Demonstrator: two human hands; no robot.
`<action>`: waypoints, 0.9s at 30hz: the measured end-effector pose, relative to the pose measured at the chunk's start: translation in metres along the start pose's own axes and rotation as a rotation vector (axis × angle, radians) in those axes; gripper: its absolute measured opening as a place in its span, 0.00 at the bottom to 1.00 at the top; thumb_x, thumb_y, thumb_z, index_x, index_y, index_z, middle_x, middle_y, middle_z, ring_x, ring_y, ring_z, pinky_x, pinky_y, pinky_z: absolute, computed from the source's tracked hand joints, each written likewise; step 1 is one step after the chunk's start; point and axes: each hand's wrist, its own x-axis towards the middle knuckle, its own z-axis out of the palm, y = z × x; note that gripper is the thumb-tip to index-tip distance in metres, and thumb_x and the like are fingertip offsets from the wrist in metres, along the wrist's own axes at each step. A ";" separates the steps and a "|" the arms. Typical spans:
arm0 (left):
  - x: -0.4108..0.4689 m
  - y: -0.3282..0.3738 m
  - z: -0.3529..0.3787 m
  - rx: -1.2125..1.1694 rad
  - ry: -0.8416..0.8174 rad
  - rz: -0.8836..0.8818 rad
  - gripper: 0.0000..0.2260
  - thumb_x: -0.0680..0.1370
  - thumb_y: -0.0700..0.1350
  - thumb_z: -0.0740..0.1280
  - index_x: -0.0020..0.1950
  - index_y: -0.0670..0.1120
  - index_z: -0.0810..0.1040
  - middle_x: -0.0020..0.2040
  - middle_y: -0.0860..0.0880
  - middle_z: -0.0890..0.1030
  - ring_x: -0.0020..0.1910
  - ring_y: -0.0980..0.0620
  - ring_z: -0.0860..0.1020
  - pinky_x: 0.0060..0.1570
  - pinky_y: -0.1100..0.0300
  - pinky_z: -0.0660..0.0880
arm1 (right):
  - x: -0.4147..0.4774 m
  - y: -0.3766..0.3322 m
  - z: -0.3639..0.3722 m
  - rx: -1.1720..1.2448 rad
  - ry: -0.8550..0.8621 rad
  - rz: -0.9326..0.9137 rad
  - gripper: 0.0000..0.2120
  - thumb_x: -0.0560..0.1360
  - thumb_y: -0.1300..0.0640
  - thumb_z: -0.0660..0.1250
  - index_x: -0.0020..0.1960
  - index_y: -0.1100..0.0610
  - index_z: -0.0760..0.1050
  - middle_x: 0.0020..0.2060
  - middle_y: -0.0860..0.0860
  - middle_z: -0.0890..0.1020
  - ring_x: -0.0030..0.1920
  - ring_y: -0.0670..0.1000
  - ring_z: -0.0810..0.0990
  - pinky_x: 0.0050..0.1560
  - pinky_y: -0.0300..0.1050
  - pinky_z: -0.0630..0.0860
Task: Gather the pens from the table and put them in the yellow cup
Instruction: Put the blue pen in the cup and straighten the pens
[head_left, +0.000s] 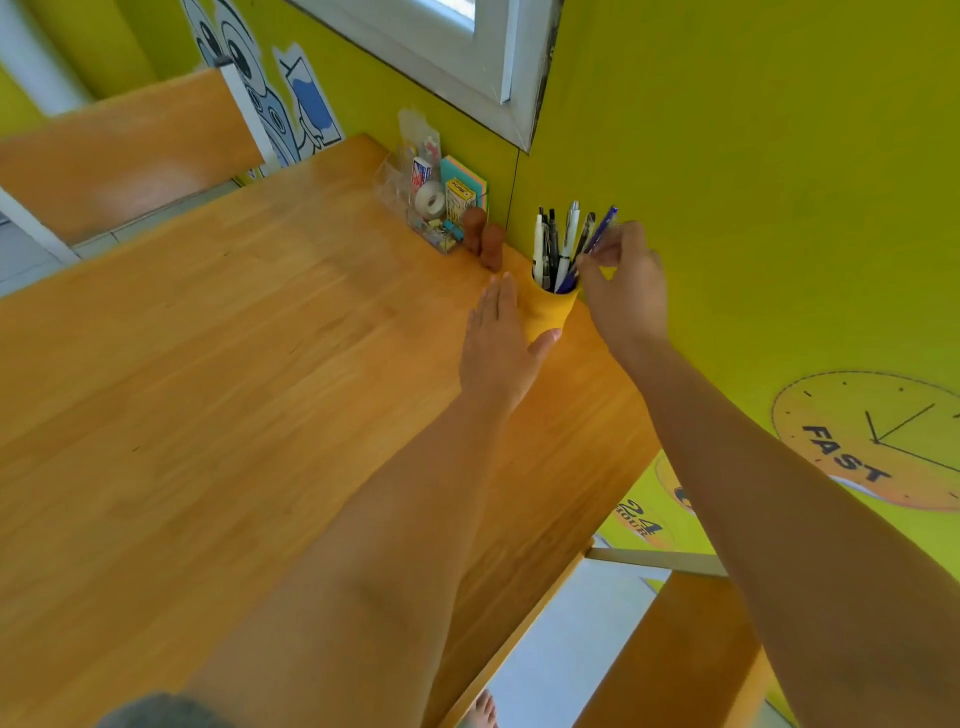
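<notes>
Standing at the far right edge of the wooden table, hard by the green wall, the yellow cup already bristles with pens. The left hand lies against the cup's left side, fingers straight and together, thumb spread under its near side, bracing rather than clenching. The right hand reaches in from the right, thumb and fingertips pinched on a blue pen whose lower end sits inside the cup. Left of the cup stand two brown stamps and a clear organizer.
</notes>
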 end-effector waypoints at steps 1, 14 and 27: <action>0.004 0.001 0.000 -0.034 -0.004 -0.020 0.41 0.78 0.59 0.65 0.81 0.43 0.48 0.82 0.45 0.52 0.81 0.47 0.52 0.79 0.51 0.53 | 0.002 0.003 0.002 -0.061 -0.024 -0.023 0.10 0.76 0.58 0.66 0.55 0.60 0.73 0.48 0.52 0.83 0.54 0.55 0.75 0.45 0.47 0.70; 0.032 -0.001 0.017 -0.234 -0.001 -0.032 0.25 0.75 0.54 0.70 0.71 0.50 0.68 0.61 0.48 0.79 0.62 0.44 0.76 0.52 0.50 0.74 | 0.016 0.010 0.023 -0.299 -0.136 0.052 0.35 0.69 0.38 0.71 0.64 0.62 0.68 0.60 0.56 0.76 0.62 0.60 0.70 0.62 0.51 0.67; 0.028 -0.001 0.011 -0.242 -0.029 -0.014 0.26 0.77 0.53 0.69 0.73 0.50 0.67 0.63 0.48 0.79 0.66 0.44 0.73 0.52 0.54 0.71 | 0.034 -0.011 0.044 -0.004 -0.155 0.179 0.28 0.69 0.46 0.73 0.63 0.57 0.69 0.50 0.55 0.79 0.58 0.59 0.76 0.59 0.60 0.72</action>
